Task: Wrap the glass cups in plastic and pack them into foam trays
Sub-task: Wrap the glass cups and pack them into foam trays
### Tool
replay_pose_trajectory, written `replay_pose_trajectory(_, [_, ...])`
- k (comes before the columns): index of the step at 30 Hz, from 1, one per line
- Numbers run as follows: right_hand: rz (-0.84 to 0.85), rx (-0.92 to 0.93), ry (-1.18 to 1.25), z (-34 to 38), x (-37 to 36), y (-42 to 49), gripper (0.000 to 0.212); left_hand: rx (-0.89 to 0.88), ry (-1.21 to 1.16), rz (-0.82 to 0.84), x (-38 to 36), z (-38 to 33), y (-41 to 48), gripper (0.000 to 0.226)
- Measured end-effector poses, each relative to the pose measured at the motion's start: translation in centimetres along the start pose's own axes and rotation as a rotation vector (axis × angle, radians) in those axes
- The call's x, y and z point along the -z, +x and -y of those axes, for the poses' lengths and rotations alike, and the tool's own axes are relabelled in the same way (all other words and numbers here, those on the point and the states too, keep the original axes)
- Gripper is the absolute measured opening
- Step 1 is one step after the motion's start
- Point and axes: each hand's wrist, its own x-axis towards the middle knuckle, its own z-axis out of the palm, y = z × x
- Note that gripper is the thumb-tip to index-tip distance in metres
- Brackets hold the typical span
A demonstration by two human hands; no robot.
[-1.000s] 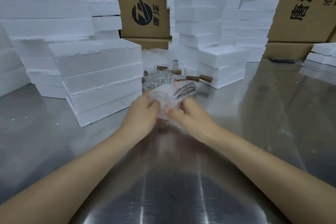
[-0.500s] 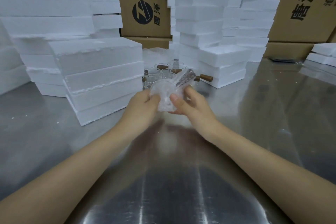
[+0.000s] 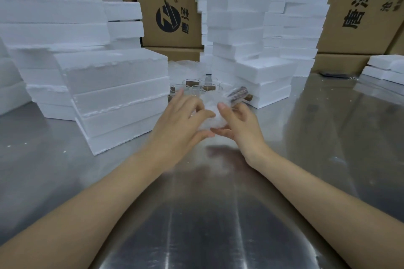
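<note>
- Steel table (image 3: 218,225): reflective top. Both bare forearms reach over it from the near edge.
- Left hand (image 3: 181,120): fingers curled against the near left side of the wrapped glass cup (image 3: 209,113), and the thumb closes in from below. One finger stands raised and apart from the rest. Motion blur prevents a finer reading of the fingertips.
- Right hand (image 3: 240,129): cradles the cup from below and from the right. The thumb is pressed onto the top of the wrap and the remaining fingers are curled together beneath it.
- Wrapped glass cup: held between both hands just above the table at centre, covered in cloudy white plastic. Its handle (image 3: 237,93) projects up and to the right, also under plastic.
- Unwrapped glass cups (image 3: 193,85): a cluster standing on the table directly behind the hands, several with brown handles.
- Loose plastic sheeting (image 3: 185,70): heaped behind the cluster.
- Foam trays: one stack (image 3: 118,94) to the left of the hands, another (image 3: 262,72) to the right, with taller stacks beyond.
- Cardboard boxes (image 3: 168,6): line the back and carry printed logos.
</note>
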Motion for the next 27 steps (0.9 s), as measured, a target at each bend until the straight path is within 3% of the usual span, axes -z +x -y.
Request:
replay_pose_trajectory(3, [0.159, 0.060, 0.001, -0.7, -0.9, -0.2, 0.013, -0.064, 0.044, 0.007, 0.1, -0.1, -0.1, 0.017])
replay_pose_trajectory(5, [0.168, 0.040, 0.036, -0.7, -1.1, 0.2, 0.031, -0.050, 0.036, -0.006, 0.0, 0.0, -0.1, 0.008])
replay_pose_trajectory(6, [0.118, 0.050, 0.011, -0.7, -0.9, 0.7, 0.040, -0.017, 0.037, -0.028, -0.1, -0.1, 0.0, 0.015])
replay_pose_trajectory(8, [-0.066, 0.183, -0.177, -0.3, 0.0, 2.3, 0.039, 0.030, 0.047, -0.066, -0.4, 0.0, 0.2, 0.015])
replay_pose_trajectory(11, [-0.331, 0.465, -0.547, 2.2, 1.4, 6.7, 0.020, 0.035, 0.073, -0.061, -1.1, 0.3, 0.2, 0.008])
replay_pose_trajectory(14, [-0.353, 0.629, -0.976, 6.3, 1.8, 13.3, 0.048, 0.028, 0.135, -0.015, -1.6, 0.9, 0.1, 0.015])
replay_pose_trajectory(17, [-0.346, 0.629, -1.270, 10.0, 1.7, 19.7, 0.062, 0.102, 0.158, 0.005, -1.8, 1.3, -0.1, 0.023])
replay_pose_trajectory(21, [-0.179, 0.520, -1.524, 12.9, 0.6, 25.1, 0.068, 0.100, 0.174, 0.023, -1.5, 1.8, -0.4, 0.031])
replay_pose_trajectory(27, [-0.164, 0.480, -1.467, 12.9, -0.2, 27.0, 0.054, 0.073, 0.189, -0.049, -1.3, 1.9, -0.5, 0.034])
